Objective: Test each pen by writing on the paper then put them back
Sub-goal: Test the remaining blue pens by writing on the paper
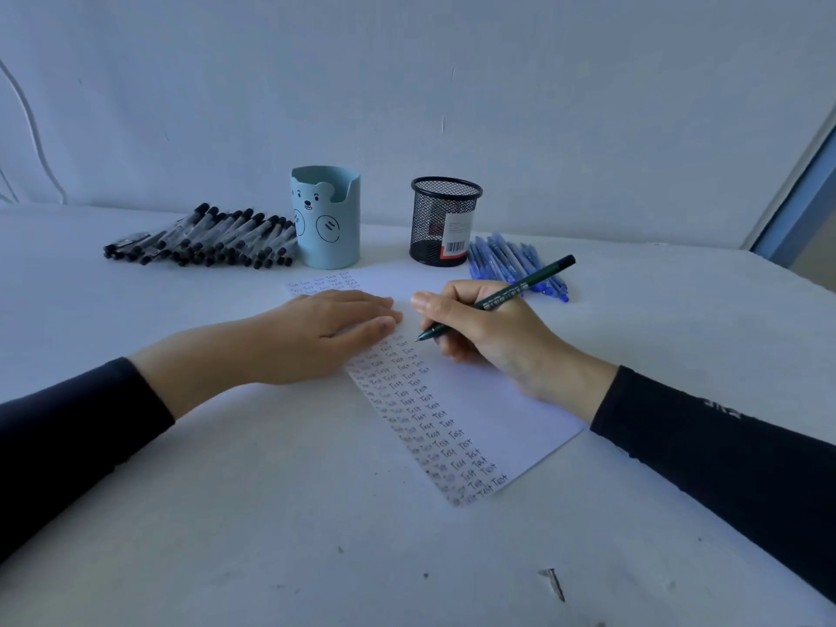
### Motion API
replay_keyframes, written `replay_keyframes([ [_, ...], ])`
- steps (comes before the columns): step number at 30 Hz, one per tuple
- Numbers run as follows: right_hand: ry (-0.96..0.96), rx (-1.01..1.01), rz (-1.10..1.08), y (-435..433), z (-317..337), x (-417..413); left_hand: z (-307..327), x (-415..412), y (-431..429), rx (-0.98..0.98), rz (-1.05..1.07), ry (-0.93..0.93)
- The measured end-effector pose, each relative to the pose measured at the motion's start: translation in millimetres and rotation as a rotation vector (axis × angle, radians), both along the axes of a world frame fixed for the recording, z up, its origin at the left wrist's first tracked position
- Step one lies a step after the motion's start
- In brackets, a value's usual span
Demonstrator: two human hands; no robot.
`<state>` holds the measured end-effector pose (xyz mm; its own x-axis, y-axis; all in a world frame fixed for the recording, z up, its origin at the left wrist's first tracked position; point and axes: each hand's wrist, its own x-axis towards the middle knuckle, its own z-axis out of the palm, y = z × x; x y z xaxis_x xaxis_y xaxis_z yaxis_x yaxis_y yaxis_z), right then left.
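While the right hand (484, 337) pinched a dark green pen (497, 298), tip down at the paper (488, 400) (rows of "Test" along its left side), left hand (334, 332) flat on the sheet with fingers straight, black-capped pens (203, 239) heaped left of bear-face holder (325, 224), blue pens (511, 260) right of mesh holder (443, 221).

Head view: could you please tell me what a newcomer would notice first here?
The right hand holds a dark green pen, tip at the paper in the centre, while the left hand presses it flat over columns of "Test". Behind, black-capped pens lie piled left of a blue bear holder, and blue pens lie right of a black mesh cup.
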<state>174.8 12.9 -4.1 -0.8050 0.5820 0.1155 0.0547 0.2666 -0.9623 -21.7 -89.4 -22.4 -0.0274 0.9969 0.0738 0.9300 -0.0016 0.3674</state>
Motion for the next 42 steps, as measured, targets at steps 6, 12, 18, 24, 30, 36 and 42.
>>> replay_keyframes([
  [6, -0.002, 0.044, 0.047, -2.6, 0.3, -1.9, 3.2, -3.6, -1.3, -0.008, 0.033, -0.052],
  [12, -0.043, 0.225, -0.063, 1.0, -4.7, -3.0, -0.6, -0.6, -4.2, -0.032, 0.023, 0.077],
  [18, -0.081, 0.292, -0.075, -3.3, -8.0, -7.6, -1.9, -0.8, -4.1, -0.022, 0.031, 0.083],
  [24, -0.093, 0.321, -0.054, -5.2, -9.8, -9.1, -1.1, 0.9, -4.3, -0.036, 0.036, 0.101],
  [30, -0.087, 0.29, -0.054, -6.0, -9.4, -8.9, -0.9, -0.2, -5.2, -0.046, 0.027, 0.111],
  [36, -0.08, 0.291, -0.057, -5.7, -10.0, -9.3, 1.1, 2.6, -5.0, -0.058, 0.033, 0.128],
  [42, -0.099, 0.288, -0.046, -6.1, -9.4, -9.0, 0.1, 0.6, -5.4, -0.048, 0.026, 0.128],
])
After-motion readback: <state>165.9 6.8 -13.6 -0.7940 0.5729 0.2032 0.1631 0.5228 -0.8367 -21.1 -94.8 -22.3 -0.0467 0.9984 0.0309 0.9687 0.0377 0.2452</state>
